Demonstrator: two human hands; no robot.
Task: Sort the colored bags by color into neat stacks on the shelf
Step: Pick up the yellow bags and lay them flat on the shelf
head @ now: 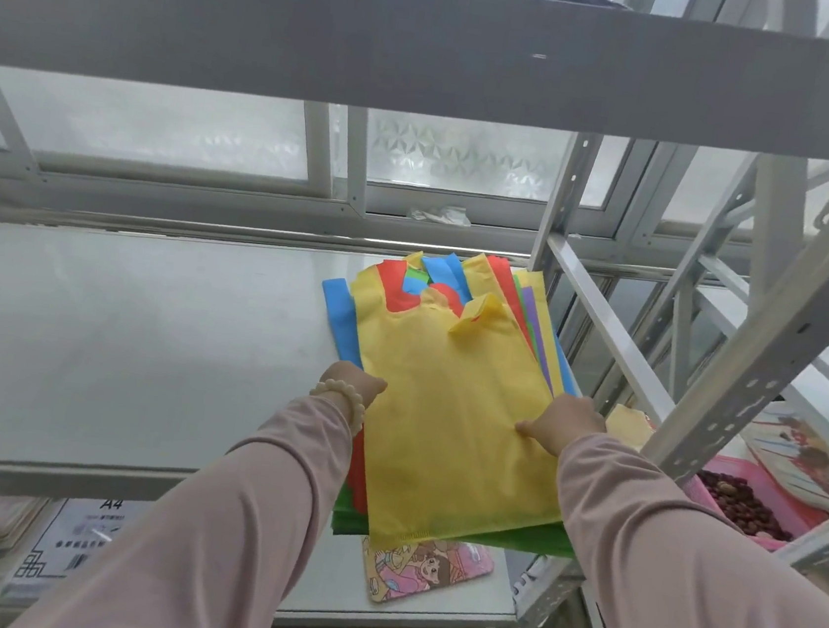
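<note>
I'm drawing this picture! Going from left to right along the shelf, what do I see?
shelf → left hand → yellow bag → right hand → pink basket

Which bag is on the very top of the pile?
The yellow bag. It lies over the others; a red bag, blue bag, green bag and purple bag only peek out round its edges.

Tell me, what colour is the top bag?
Yellow. The top bag shows best in the head view, the only one here.
</note>
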